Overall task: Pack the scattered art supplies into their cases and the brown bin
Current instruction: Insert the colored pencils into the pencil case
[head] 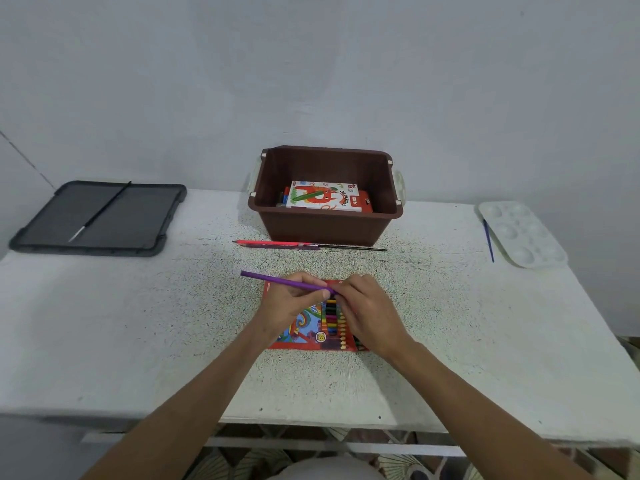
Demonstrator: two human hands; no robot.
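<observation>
A red colour-pencil case (304,327) lies flat at the table's middle, with several pencils showing in its window. My left hand (291,303) grips a purple pencil (273,280) over the case's top edge. My right hand (367,313) touches the pencil's right end and rests on the case. Behind them stands the brown bin (325,226) with an oil pastels box (325,197) inside. A pink pencil (270,242), a dark purple pencil (280,246) and a thin black brush (349,248) lie in front of the bin.
A dark grey lid (145,237) with a black paintbrush (100,211) on it sits at the far left. At the far right lie a white paint palette (523,233) and a blue brush (488,240). The wall stands close behind the table.
</observation>
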